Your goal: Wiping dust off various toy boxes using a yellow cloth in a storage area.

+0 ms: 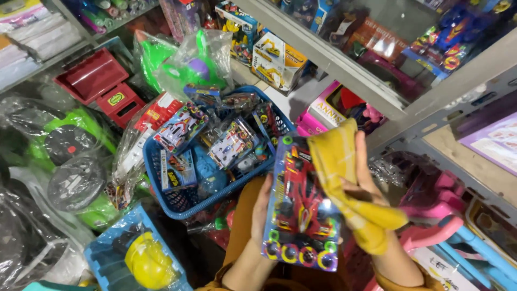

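My left hand [260,210] grips the left edge of a flat blister pack [301,215] that holds a red toy car on a blue card with several coloured wheels along its bottom. My right hand [362,186] holds a yellow cloth [339,161] and presses it against the pack's upper right side. The cloth hangs down over my right wrist. Both hands are low in the middle of the head view, in front of my lap.
A blue plastic basket [177,202] full of packed toy cars stands just left of the pack. Green ride-on toys in plastic wrap sit at far left. A grey shelf [344,70] with boxed toys runs above. Pink and blue toy parts [447,226] lie at right. A yellow toy helmet [145,261] is at bottom left.
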